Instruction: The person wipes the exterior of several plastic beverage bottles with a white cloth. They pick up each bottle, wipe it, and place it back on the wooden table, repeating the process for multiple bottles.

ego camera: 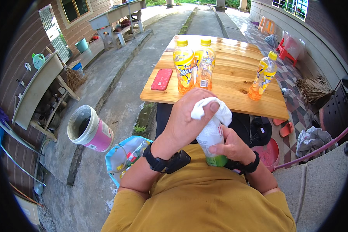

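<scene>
My right hand [235, 143] grips a white-and-green bottle [210, 143] low on its side, close to my body. Over the bottle's top my left hand [188, 116] presses a white cloth [217, 111], which hides the cap or mouth. Just beyond, on the wooden table [232, 75], two yellow-capped drink bottles [184, 68] [206, 62] stand side by side, each with orange contents visible near the base. A third yellow-capped bottle [262, 76] stands apart at the right. Left of the pair lies a red phone [161, 79].
A blue bag [113, 158] holding several empty bottles sits left of me, with a pink-and-white bucket [95, 132] beside it. A pink basin [268, 153] and a concrete ledge [316, 185] are at my right. Orange slippers [286, 129] lie under the table's right side.
</scene>
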### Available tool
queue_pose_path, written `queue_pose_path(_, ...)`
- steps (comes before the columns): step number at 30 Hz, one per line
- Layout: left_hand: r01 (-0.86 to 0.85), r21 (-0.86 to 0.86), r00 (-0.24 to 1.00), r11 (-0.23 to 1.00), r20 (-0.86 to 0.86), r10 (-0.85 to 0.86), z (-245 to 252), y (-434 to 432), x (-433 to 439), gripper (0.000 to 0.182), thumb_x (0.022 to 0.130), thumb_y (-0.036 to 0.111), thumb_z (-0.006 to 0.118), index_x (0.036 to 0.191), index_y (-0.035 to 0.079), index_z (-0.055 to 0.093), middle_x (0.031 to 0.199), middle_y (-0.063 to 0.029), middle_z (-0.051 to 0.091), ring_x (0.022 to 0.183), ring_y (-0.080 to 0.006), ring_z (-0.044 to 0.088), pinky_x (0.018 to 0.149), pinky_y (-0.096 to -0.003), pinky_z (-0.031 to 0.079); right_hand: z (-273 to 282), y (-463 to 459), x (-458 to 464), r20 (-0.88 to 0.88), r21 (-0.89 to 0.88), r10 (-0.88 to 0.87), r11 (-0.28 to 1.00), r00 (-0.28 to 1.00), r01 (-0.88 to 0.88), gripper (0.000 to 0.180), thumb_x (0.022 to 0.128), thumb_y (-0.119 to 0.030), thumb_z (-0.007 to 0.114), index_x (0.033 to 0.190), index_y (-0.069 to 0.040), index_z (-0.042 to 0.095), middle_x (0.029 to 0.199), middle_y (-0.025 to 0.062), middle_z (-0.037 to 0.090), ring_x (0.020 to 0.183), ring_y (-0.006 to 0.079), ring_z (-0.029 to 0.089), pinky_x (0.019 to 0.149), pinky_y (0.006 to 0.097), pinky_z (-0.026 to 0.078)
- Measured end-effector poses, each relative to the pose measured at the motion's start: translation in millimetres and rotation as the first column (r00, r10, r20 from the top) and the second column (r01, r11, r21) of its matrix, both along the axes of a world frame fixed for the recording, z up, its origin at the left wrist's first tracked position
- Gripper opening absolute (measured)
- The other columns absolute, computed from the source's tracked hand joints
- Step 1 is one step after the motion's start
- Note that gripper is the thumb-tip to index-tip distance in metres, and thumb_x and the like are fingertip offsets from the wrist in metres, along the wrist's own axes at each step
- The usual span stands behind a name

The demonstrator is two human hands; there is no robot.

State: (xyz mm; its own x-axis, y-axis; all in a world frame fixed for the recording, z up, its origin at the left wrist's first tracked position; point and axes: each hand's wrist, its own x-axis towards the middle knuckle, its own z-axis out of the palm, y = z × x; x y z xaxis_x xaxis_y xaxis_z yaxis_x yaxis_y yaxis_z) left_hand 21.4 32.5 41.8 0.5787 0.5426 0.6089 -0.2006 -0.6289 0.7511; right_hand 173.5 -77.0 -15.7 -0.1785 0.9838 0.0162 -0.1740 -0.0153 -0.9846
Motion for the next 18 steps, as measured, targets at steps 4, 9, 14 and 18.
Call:
queue_pose_path(4, -0.196, 0.591, 0.974, 0.782, 0.029, 0.223, -9.4, 0.6, -6.5, 0.02, 0.085, 0.022, 0.065, 0.097, 0.006, 0.067, 0.114, -0.0141, 0.06, 0.105, -0.0323, 0.056, 0.09, -0.0392, 0.045, -3.1, -3.1, -2.0, 0.027, -0.02, -0.012, 1.0, 1.0, 0.012, 0.051, 0.082, -0.017, 0.072, 0.125, -0.003, 0.05, 0.111, 0.002, 0.06, 0.1, 0.0099, 0.056, 0.087, 0.0274, 0.046)
queue_pose_path(9, -0.264, 0.666, 0.961, 0.698, 0.12, 0.249, -26.2, -7.0, -17.7, 0.029, 0.077, 0.021, 0.069, 0.102, 0.007, 0.066, 0.125, -0.0139, 0.055, 0.117, -0.0368, 0.049, 0.096, -0.047, 0.039, -2.1, -3.8, -5.7, 0.081, 0.027, -0.011, 1.0, 0.997, 0.009, 0.05, 0.082, -0.017, 0.073, 0.125, -0.003, 0.05, 0.11, 0.0017, 0.06, 0.099, 0.0089, 0.056, 0.086, 0.0267, 0.046)
queue_pose_path(14, -0.37, 0.603, 0.929, 0.707, 0.218, 0.3, -33.4, -16.0, -22.1, 0.033, 0.085, 0.022, 0.065, 0.115, 0.007, 0.063, 0.13, -0.0179, 0.05, 0.121, -0.0362, 0.047, 0.101, -0.0459, 0.036, -0.9, -4.7, -11.6, 0.095, 0.031, -0.039, 0.999, 0.995, 0.036, 0.05, 0.081, -0.018, 0.073, 0.124, -0.003, 0.051, 0.107, 0.0014, 0.06, 0.097, 0.0079, 0.055, 0.084, 0.0259, 0.046)
queue_pose_path(18, -0.291, 0.052, 0.93, 0.955, 0.248, 0.27, -35.4, -18.8, -11.5, 0.04, 0.098, 0.029, 0.049, 0.125, -0.001, 0.053, 0.129, -0.0194, 0.05, 0.118, -0.0298, 0.05, 0.098, -0.0357, 0.039, 1.4, -6.3, -11.6, 0.134, 0.072, -0.079, 0.995, 0.988, 0.069, 0.051, 0.081, -0.018, 0.074, 0.124, -0.003, 0.052, 0.108, 0.0017, 0.061, 0.096, 0.008, 0.056, 0.084, 0.0257, 0.046)
